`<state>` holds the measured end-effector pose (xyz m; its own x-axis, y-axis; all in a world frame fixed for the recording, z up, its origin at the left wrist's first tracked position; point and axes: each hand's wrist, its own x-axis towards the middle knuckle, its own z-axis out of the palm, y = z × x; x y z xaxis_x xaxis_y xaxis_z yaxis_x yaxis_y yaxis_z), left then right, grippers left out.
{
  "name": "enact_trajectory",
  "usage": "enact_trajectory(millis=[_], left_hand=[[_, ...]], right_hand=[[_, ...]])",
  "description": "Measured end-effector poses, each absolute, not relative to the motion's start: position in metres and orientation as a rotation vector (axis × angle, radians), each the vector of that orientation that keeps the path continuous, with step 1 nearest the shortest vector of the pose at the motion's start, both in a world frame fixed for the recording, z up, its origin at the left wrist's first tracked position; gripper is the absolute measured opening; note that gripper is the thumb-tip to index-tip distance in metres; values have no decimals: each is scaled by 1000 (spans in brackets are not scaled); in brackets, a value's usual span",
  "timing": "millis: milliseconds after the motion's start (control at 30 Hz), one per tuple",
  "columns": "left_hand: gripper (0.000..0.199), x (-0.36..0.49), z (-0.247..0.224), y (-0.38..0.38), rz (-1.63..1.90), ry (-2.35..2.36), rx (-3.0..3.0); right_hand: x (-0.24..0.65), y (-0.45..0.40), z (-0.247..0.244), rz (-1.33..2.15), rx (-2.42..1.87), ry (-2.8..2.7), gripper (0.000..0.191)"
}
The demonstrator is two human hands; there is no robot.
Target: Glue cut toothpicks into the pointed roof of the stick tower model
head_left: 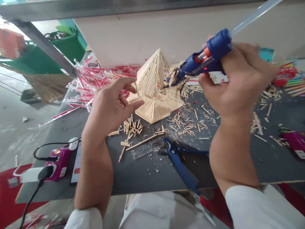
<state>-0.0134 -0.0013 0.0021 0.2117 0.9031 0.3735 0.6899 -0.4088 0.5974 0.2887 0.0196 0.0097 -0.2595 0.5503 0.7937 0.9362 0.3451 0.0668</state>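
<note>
A pointed-roof model made of thin wooden sticks stands upright on the table, with a wider tier below its upper roof. My left hand is at the model's left side, its curved index finger and thumb spanning the roof's left corner; the exact contact is partly hidden. My right hand is closed around a blue hot glue gun, whose red light is lit. A clear glue stick juts from its back. The gun's residue-covered nozzle points at the right side of the upper roof, touching or very close to it.
Cut stick pieces litter the table beside a clear ruler and a blue-handled cutter. Red-and-clear wrappers are piled at the back left. A magenta power strip and phone lie at front left. A metal beam crosses above.
</note>
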Motion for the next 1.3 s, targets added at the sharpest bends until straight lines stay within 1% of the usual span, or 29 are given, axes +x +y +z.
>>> enact_trajectory(millis=[200, 533, 733, 967, 1300], left_hand=[[52, -13, 3, -2, 998, 1496, 2185], [51, -14, 2, -2, 997, 1520, 2212], [52, -14, 3, -2, 991, 1514, 2206], [52, -10, 7, -4, 992, 1493, 2202], [53, -10, 5, -3, 958, 1491, 2200]], right_hand=[[290, 21, 8, -751, -1197, -1937, 55], [285, 18, 9, -808, -1251, -1940, 50], [285, 17, 10, -769, -1101, -1926, 49], [289, 11, 14, -719, -1269, -1938, 51], [293, 15, 13, -727, -1233, -1970, 54]])
